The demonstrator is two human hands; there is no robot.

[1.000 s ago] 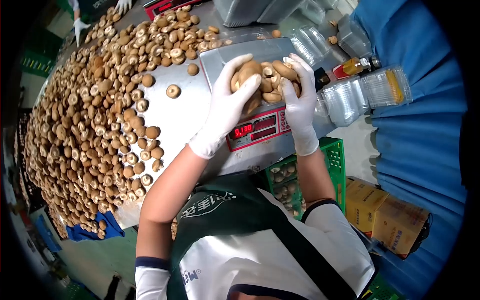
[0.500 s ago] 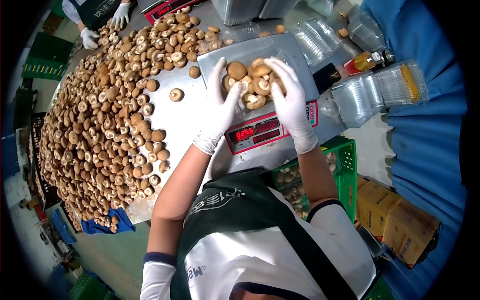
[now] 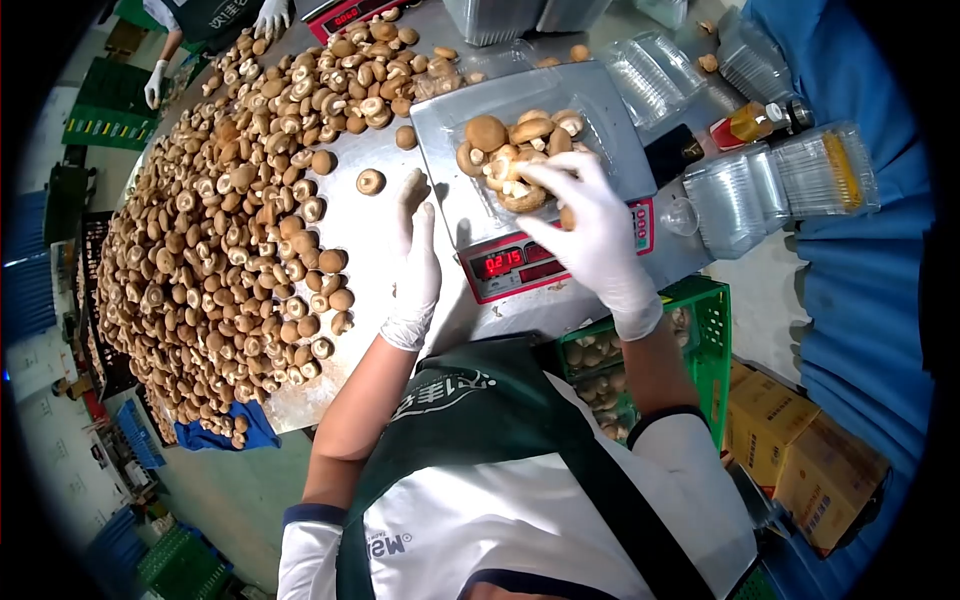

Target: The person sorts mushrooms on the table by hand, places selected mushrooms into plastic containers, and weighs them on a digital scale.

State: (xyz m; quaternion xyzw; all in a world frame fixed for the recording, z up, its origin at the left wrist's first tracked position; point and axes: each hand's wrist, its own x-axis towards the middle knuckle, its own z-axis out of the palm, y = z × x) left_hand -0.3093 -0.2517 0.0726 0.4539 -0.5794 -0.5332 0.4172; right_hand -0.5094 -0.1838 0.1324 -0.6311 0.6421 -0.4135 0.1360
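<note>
A clear plastic tray [image 3: 594,150] holding several brown mushrooms [image 3: 487,132] sits on the metal plate of a red scale [image 3: 478,292]; the display seems to read 0.215. My right hand [image 3: 595,235], in a white glove, is over the tray's near right side. Its fingers are apart, with the tips at the mushrooms; a firm hold on one does not show. To the left of the scale, my gloved left hand [image 3: 415,265] is raised with fingers stretched and nothing in them. One loose mushroom [image 3: 370,181] lies just beyond it.
A large mushroom pile [image 3: 220,230] covers the table's left. Stacked clear trays [image 3: 735,190] and a bottle [image 3: 745,125] stand at right. Below the table edge is a green crate [image 3: 712,350] with packed mushrooms, beside cardboard boxes [image 3: 800,450]. A co-worker's gloved hands [image 3: 271,17] are at far left.
My left hand has left the tray and moved left off the scale. The right hand has shifted nearer over the mushrooms. The display went from about 0.255 to 0.215.
</note>
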